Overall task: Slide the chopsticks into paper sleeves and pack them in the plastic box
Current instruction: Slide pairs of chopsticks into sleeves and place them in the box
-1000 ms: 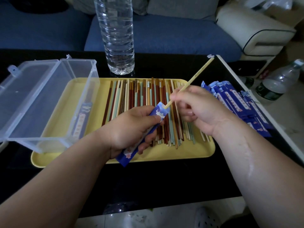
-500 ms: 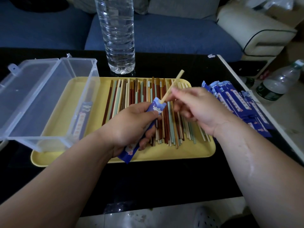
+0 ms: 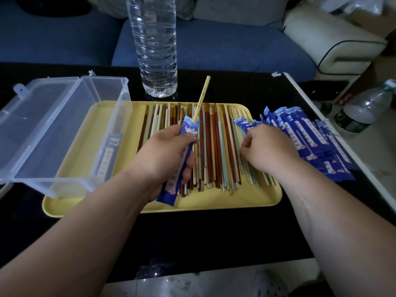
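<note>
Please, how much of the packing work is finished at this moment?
Done: one filled sleeve lies in the plastic box. In hand: the left hand grips a blue sleeve with one cream chopstick partly in; the right hand rests on the loose chopsticks, seemingly for its partner. Left: nearly all, many loose chopsticks on the tray and a pile of empty sleeves beside it.

A tray (image 3: pixel 257 202) is set on the table (image 3: pixel 214 236), with loose chopsticks (image 3: pixel 214 151) laid across its middle and right, the plastic box (image 3: pixel 64 136) placed on its left end with one filled sleeve (image 3: pixel 108 153) inside, paper sleeves (image 3: pixel 310 136) piled just right of it, and a water bottle (image 3: pixel 156 50) stood behind it.
</note>
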